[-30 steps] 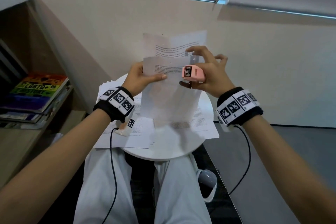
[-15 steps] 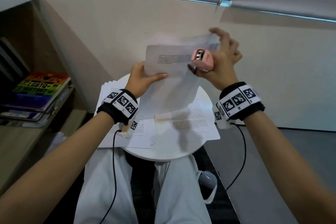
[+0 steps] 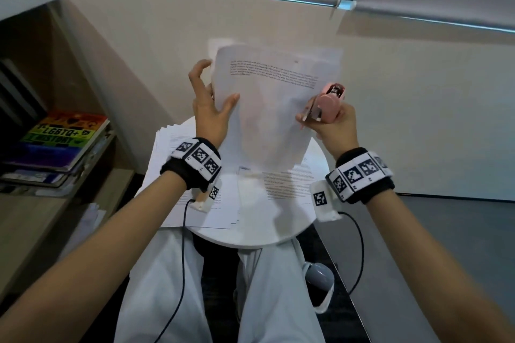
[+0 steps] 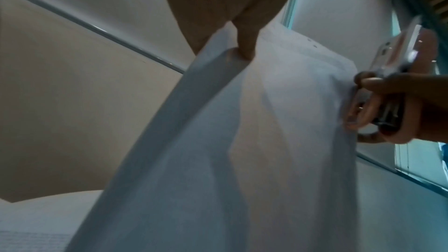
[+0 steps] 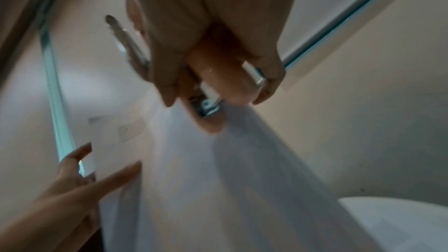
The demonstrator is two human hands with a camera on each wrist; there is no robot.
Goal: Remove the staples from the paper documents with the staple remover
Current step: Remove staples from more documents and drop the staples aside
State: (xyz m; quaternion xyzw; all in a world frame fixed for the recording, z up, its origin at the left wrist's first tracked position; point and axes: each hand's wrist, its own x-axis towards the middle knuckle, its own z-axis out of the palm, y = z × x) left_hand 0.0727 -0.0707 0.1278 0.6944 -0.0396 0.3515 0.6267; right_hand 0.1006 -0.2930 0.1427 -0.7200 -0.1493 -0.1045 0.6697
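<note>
I hold a printed paper document (image 3: pixel 278 114) upright above the round table. My right hand (image 3: pixel 312 120) grips the pink staple remover (image 3: pixel 333 100) and pinches the sheet's right edge with thumb and finger. The remover's metal jaws point up and away from the page. My left hand (image 3: pixel 214 97) is at the left edge. Its thumb lies on the front of the paper and its fingers are spread behind and beside it. The left wrist view shows the paper (image 4: pixel 266 122) and the remover (image 4: pixel 400 55). The right wrist view shows the remover (image 5: pixel 218 76) above the blurred sheet (image 5: pixel 194 179). No staple is visible.
Several loose printed sheets (image 3: pixel 195 203) lie spread on the small white round table (image 3: pixel 250 237), over my knees. A wooden shelf at the left holds a stack of books (image 3: pixel 55 139). A pale wall stands close behind the table, with grey floor at the right.
The folded-over top page has come down flat. My right hand rose to the top corner, then dropped to the right edge. My left hand loosened its pinch and spread its fingers.
</note>
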